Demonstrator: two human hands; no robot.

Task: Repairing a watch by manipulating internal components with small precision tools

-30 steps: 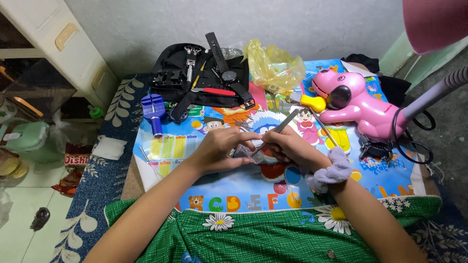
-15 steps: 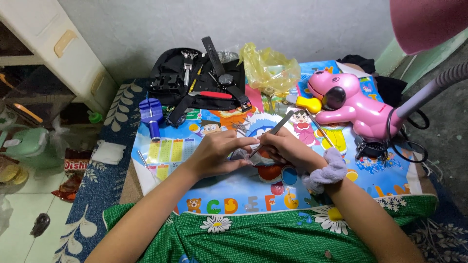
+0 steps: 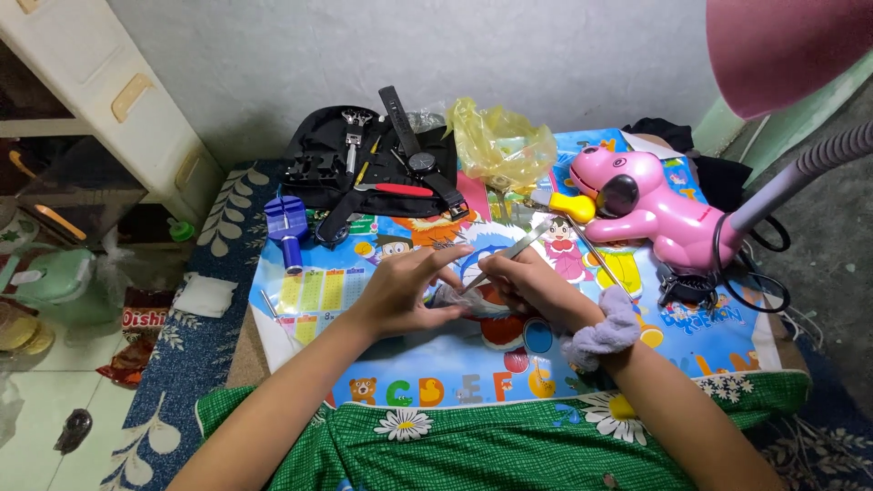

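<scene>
On glossy cartoon mat (image 3: 382, 364), right hand (image 3: 527, 286) pinching slim steel tweezers (image 3: 509, 253), left hand (image 3: 405, 291) loosely splayed, empty.

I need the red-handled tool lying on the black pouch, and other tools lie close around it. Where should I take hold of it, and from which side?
Take the red-handled tool by the middle of its red handle, pinching across it from above. It lies flat and crosswise on the black pouch, with the watch just above it, so a top-down grip probably avoids the neighbours.
</scene>
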